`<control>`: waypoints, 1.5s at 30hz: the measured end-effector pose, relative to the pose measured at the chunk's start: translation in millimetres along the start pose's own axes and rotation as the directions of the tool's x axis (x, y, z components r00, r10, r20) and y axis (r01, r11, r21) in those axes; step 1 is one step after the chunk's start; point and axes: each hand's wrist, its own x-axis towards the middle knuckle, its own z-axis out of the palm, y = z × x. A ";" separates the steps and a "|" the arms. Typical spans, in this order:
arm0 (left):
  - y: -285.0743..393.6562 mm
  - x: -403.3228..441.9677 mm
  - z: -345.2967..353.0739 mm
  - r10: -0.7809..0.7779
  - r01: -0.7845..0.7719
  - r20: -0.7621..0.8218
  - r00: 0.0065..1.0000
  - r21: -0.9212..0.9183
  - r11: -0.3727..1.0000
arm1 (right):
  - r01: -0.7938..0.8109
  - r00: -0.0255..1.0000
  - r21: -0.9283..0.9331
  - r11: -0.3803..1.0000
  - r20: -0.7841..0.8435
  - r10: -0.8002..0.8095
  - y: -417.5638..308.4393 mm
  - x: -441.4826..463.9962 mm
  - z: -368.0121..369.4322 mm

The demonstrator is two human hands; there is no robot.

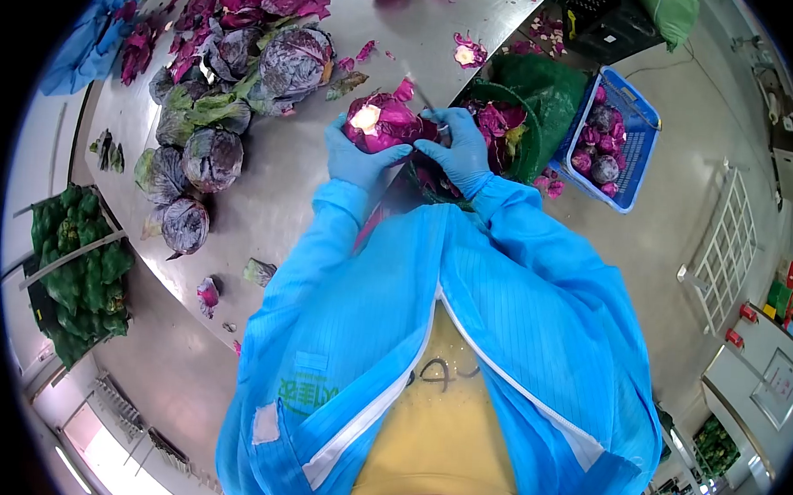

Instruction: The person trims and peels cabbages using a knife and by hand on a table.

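Observation:
My left hand [354, 160], in a blue glove, is closed round the left and lower side of a red cabbage [391, 134]. The cabbage is held just above the steel table's edge, its pale cut stem facing up. My right hand [462, 151], also gloved, is at the cabbage's right side, fingers closed on a dark purple outer leaf [427, 130]. A small greyish thing shows between these fingers; I cannot make out what it is. Below and right of my right hand, a green net bag [533, 121] holds purple leaves.
Untrimmed red cabbages [213, 160] and a heap of loose leaves [239, 2] lie on the steel table [266, 184]. A blue basket [635, 161] with trimmed cabbages stands on the floor at right, near a black crate [605, 31]. Green net sacks [81, 269] are at left.

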 end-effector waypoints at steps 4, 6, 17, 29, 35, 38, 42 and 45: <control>16.7 1.6 -3.9 -0.052 0.061 0.075 0.996 -0.127 0.990 | 0.176 0.984 -0.021 0.984 0.045 -0.174 -2.6 -1.9 11.1; 22.3 0.2 -5.3 -0.052 0.074 0.097 0.994 -0.237 0.969 | 0.185 0.983 0.005 0.983 0.006 -0.185 -2.0 -2.2 16.1; 14.1 9.5 -6.4 -0.074 0.092 0.085 0.994 -0.234 0.968 | 0.215 0.972 -0.012 0.977 0.100 -0.213 6.3 13.8 18.2; -3.3 35.2 -11.3 -0.215 0.217 0.040 0.976 -0.284 0.934 | 0.255 0.948 -0.124 0.959 -0.165 -0.273 45.9 -9.6 19.1; -3.6 38.6 -19.6 -0.260 0.280 0.105 0.960 -0.312 0.908 | -0.007 0.979 0.042 0.999 -0.202 0.016 31.9 3.3 14.5; -3.3 35.8 -20.5 -0.225 0.251 0.118 0.967 -0.317 0.915 | 0.078 0.997 0.199 0.977 -0.007 -0.079 10.9 16.5 22.2; -8.9 33.8 -23.7 -0.227 0.251 0.112 0.967 -0.321 0.913 | 0.129 0.984 0.188 0.974 0.099 -0.149 10.7 35.8 27.7; -7.5 32.1 -25.9 -0.251 0.282 0.130 0.959 -0.350 0.893 | 0.093 0.974 0.142 0.985 0.191 -0.120 7.5 42.3 25.3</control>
